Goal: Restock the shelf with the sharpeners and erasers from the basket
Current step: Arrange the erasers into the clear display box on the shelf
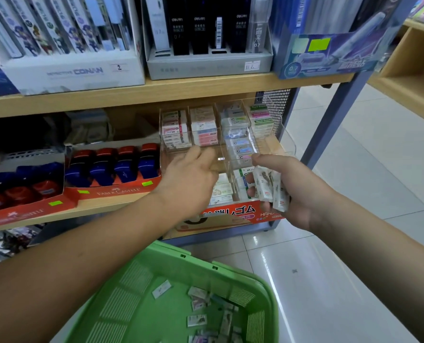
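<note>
A clear acrylic organiser (286,144) on the lower shelf holds stacks of wrapped erasers in its compartments. My left hand (188,179) reaches into a middle front compartment, fingers curled forward; whether it holds anything is hidden. My right hand (287,191) hovers in front of the organiser's right side, shut on a bunch of white wrapped erasers (270,186). Below me, the green basket (156,256) contains several loose erasers (198,318) on its floor. Red and blue sharpeners (117,167) stand in a red Faber-Castell tray to the left.
The upper wooden shelf (156,91) carries boxes of pens and pencil leads. A grey-blue metal post (329,127) marks the shelf's right end, with white tiled floor beyond. Another wooden shelf unit (409,70) stands at far right.
</note>
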